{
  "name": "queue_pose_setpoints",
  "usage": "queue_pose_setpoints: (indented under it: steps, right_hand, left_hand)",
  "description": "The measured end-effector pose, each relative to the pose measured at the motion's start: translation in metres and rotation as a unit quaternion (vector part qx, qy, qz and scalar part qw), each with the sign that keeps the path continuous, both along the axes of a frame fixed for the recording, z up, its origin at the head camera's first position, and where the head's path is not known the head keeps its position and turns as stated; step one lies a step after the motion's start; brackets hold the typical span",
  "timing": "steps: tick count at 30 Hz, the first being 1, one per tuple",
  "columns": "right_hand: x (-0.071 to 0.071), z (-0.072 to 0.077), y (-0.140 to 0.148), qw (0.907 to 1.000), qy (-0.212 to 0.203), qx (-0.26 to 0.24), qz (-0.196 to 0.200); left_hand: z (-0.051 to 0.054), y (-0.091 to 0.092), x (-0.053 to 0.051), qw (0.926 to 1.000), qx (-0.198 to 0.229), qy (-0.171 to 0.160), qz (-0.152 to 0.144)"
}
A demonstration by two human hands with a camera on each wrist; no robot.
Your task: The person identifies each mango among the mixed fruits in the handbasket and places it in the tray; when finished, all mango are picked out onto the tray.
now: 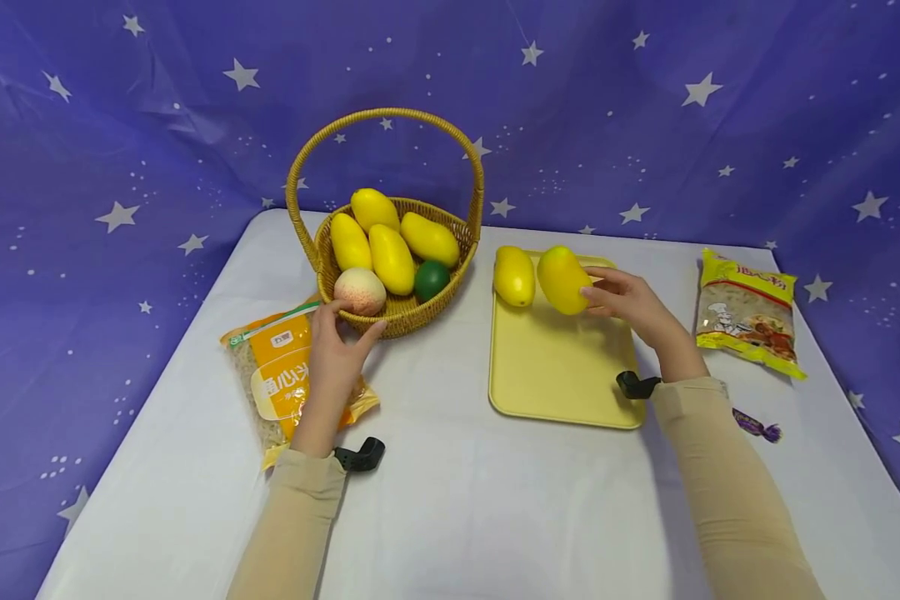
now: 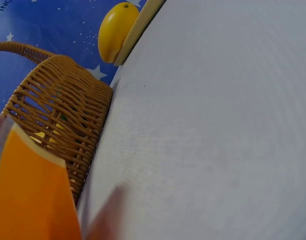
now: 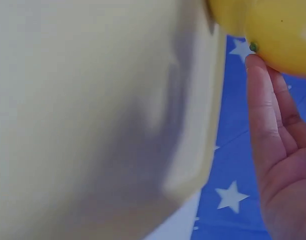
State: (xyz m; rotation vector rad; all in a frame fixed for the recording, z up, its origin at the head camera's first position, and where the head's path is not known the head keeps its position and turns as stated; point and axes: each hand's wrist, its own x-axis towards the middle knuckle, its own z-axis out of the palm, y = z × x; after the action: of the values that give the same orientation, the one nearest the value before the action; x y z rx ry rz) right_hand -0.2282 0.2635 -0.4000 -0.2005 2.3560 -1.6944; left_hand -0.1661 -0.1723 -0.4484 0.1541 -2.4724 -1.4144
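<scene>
My right hand point(image 1: 626, 304) pinches a yellow mango point(image 1: 562, 279) between thumb and fingers, over the back of a pale yellow tray point(image 1: 562, 367). Beside it, another mango point(image 1: 514, 277) lies at the tray's back left corner. In the right wrist view, fingertips touch the held mango point(image 3: 287, 40) near its green stem spot. My left hand point(image 1: 337, 358) is at the front rim of a wicker basket point(image 1: 412, 317), thumb spread from the fingers. Its fingertips are by a peach point(image 1: 360, 291); whether they touch it I cannot tell. Several mangoes point(image 1: 392, 260) and a dark green round fruit point(image 1: 431, 281) fill the basket.
An orange and clear food bag point(image 1: 281, 375) lies under my left forearm, against the basket's front left. To the right are a yellow food packet point(image 1: 746, 312) and a purple-wrapped candy point(image 1: 756, 426). The basket's tall handle point(image 1: 390, 113) arches upward. A purple starry cloth hangs behind the white table.
</scene>
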Motion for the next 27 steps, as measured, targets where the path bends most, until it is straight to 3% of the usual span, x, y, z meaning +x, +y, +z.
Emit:
queue_pose_setpoints:
  steps: [11,15,23,27]
  right_hand:
    - [-0.012,-0.018,-0.001,0.9966,-0.073,0.017,-0.035]
    - [-0.017,-0.021,-0.004,0.9931,-0.106,-0.005,-0.051]
    - [-0.024,-0.018,-0.012,0.9806,-0.166,-0.045,-0.095]
    - [-0.031,-0.013,-0.016,0.9684,-0.211,-0.043,-0.127]
  left_hand:
    - [0.001,0.000,0.001,1.0000,-0.002,0.005,-0.001]
    - [0.001,0.002,0.001,1.0000,-0.004,0.003,0.000]
    - [0.002,0.001,0.001,1.0000,-0.005,-0.003,0.001]
    - [0.002,0.000,0.001,1.0000,-0.005,-0.007,0.002]
